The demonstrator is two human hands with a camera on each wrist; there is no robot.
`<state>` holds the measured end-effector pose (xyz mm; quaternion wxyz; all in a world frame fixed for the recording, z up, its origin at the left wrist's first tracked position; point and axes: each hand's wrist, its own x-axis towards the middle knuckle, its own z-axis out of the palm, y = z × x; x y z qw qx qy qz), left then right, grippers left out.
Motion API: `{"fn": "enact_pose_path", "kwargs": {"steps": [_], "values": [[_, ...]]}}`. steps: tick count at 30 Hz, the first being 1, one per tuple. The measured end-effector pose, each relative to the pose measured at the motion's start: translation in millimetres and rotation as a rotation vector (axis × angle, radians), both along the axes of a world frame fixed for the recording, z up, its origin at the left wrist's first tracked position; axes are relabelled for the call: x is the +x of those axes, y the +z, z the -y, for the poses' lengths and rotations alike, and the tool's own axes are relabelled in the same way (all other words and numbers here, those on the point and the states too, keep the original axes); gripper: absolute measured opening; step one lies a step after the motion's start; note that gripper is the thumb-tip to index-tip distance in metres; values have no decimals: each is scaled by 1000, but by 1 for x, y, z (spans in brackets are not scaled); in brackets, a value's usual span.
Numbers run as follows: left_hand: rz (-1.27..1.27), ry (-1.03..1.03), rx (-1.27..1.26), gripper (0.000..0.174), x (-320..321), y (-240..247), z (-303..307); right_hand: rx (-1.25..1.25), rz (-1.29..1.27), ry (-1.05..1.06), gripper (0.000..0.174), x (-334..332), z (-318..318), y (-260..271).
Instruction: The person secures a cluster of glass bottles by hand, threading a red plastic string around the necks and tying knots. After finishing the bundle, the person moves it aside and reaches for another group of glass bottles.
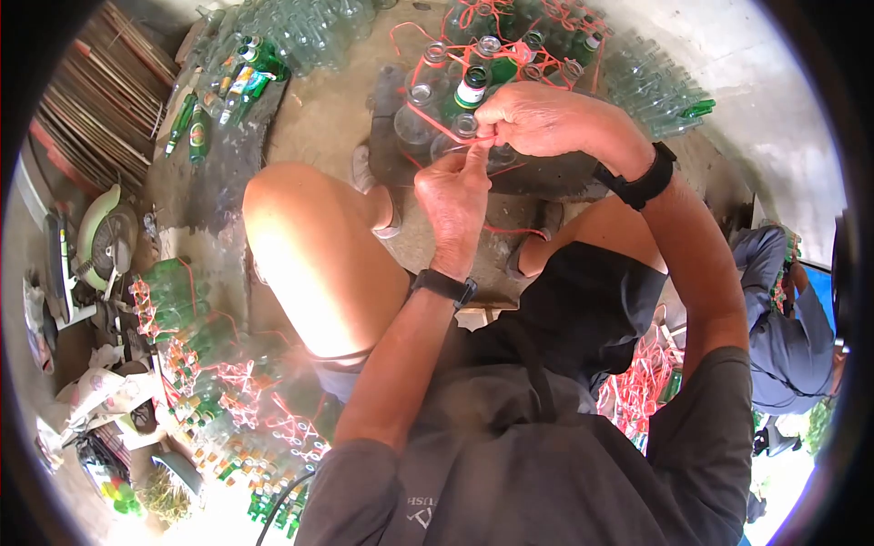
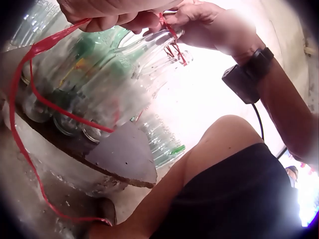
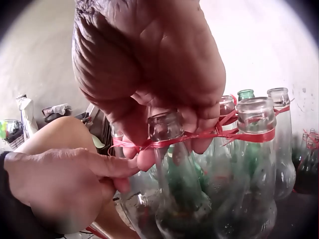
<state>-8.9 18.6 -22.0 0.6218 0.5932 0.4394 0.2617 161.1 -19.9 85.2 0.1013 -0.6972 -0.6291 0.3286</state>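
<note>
Clear glass bottles [image 1: 414, 123] stand upright in a group, their necks linked by red plastic ribbon [image 1: 432, 121]. The left hand [image 1: 455, 200] pinches the ribbon beside a clear bottle's neck, thumb and index finger meeting the right fingertips. From above, the right hand [image 1: 546, 121] has its fingers curled at the same ribbon. In the right wrist view, the right hand [image 3: 154, 55] reaches down behind a bottle neck [image 3: 166, 127], and the left hand [image 3: 65, 184] touches the ribbon [image 3: 204, 135] from the left. A loose ribbon length [image 2: 20, 124] hangs from the left hand [image 2: 112, 10].
A dark slab [image 1: 546, 177] lies under the bottles. More bottles lie stacked at the back [image 1: 309, 36] and back right [image 1: 651, 91]. Ribbon-tied bottles [image 1: 218, 364] and a fan [image 1: 107, 232] are at the left. Another person [image 1: 787, 318] is at the far right.
</note>
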Motion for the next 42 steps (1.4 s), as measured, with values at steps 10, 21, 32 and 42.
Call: {"fn": "enact_pose_path", "kwargs": {"steps": [10,21,32,42], "values": [[58,8,22,35,-1,-1,4,131,69,95,25,7,1,-10],[64,-26,-42,40,-5,0,3,226,324,310,15,4,1,-7],[38,-60,43,34,-5,-15,8,457,757,374,10,-9,19,-3],[35,-96,60,32,-4,-19,8,341,808,372,12,-16,16,12]]}}
